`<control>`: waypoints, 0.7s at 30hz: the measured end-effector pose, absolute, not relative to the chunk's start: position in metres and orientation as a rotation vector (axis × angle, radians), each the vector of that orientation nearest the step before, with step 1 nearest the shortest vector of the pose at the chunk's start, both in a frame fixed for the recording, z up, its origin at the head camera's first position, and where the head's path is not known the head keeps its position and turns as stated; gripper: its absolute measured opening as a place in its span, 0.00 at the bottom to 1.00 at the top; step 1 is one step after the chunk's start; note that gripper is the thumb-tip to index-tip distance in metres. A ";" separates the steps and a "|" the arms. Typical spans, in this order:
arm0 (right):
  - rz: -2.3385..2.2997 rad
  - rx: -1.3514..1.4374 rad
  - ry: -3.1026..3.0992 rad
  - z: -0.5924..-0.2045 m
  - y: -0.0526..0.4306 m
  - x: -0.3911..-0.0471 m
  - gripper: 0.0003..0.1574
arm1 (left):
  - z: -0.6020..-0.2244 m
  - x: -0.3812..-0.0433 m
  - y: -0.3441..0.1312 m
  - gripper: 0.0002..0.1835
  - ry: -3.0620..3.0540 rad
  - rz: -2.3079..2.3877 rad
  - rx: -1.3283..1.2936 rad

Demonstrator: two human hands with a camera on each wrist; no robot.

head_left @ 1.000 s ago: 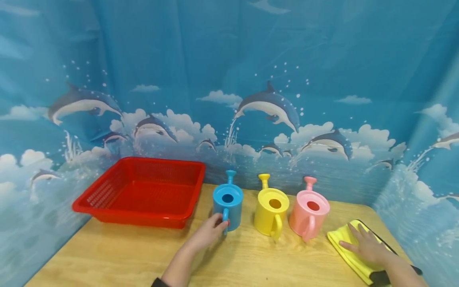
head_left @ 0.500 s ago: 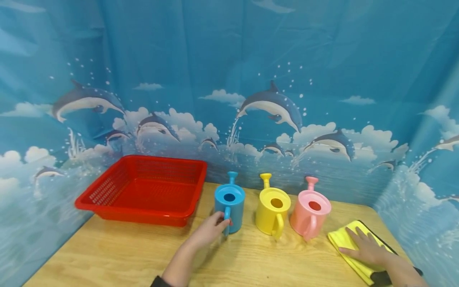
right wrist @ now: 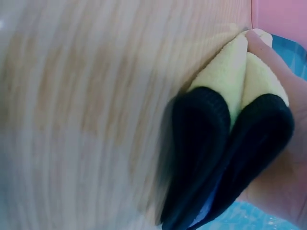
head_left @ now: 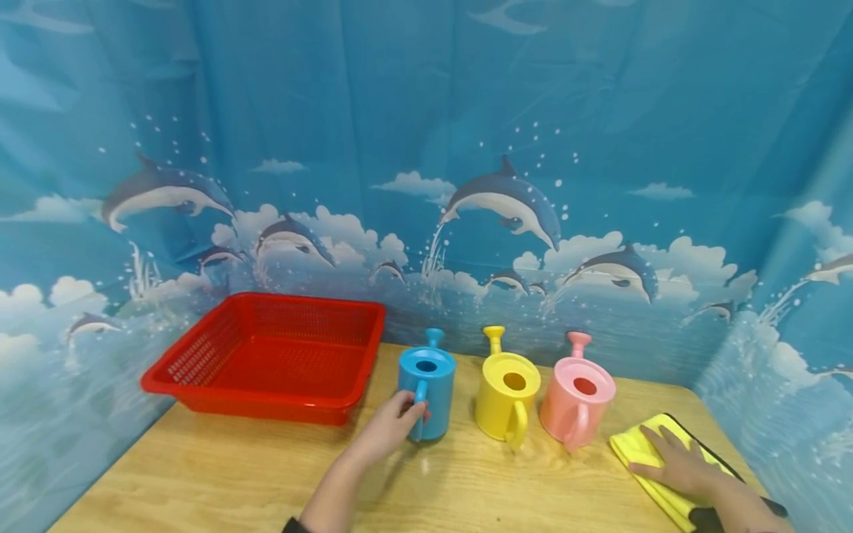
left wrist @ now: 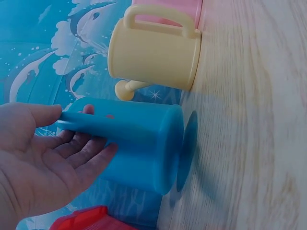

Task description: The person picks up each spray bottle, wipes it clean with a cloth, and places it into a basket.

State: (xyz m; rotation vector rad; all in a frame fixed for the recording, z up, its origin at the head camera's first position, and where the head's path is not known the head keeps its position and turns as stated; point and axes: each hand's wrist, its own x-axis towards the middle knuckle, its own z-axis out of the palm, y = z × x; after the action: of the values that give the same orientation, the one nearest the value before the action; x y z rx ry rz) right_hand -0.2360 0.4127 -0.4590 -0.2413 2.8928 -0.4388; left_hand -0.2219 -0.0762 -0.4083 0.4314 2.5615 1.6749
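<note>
My left hand point(head_left: 386, 433) grips the handle of a blue watering can point(head_left: 437, 403), its spout facing the back. In the left wrist view, the thumb lies on top of the handle and the fingers point(left wrist: 88, 155) pass beneath it; a narrow gap shows between the can's base and its reflection on the wood. At the right, my right hand point(head_left: 686, 468) rests spread on a folded yellow cloth point(head_left: 641, 447) with black edging. The right wrist view shows the cloth's black folded end point(right wrist: 201, 129) under the palm.
A yellow watering can point(head_left: 496, 407) and a pink one point(head_left: 566, 403) stand right of the blue one. To the left is a red perforated basket point(head_left: 263, 406). A dolphin-print sheet point(head_left: 426, 148) hangs behind the wooden table point(head_left: 506, 492).
The blue watering can has risen slightly and tilted a little in my left hand. My right hand stays on the cloth. The head view has shifted slightly.
</note>
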 end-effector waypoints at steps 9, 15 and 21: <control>-0.346 -0.195 2.914 -0.457 0.409 -0.242 0.53 | -0.405 -0.223 -0.076 0.16 2.532 1.741 0.402; -0.303 -0.246 2.983 -0.456 0.405 -0.241 0.51 | -0.404 -0.223 -0.076 0.16 2.533 1.768 0.381; -0.304 -0.203 2.941 -0.455 0.409 -0.240 0.50 | -0.403 -0.222 -0.076 0.18 2.464 1.814 0.370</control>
State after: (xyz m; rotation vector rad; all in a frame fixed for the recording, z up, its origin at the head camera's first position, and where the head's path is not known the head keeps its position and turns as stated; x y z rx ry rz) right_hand -0.2399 0.4092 -0.4548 -0.2031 2.9410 -0.3036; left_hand -0.2222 -0.0761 -0.4026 0.3701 2.4641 1.8145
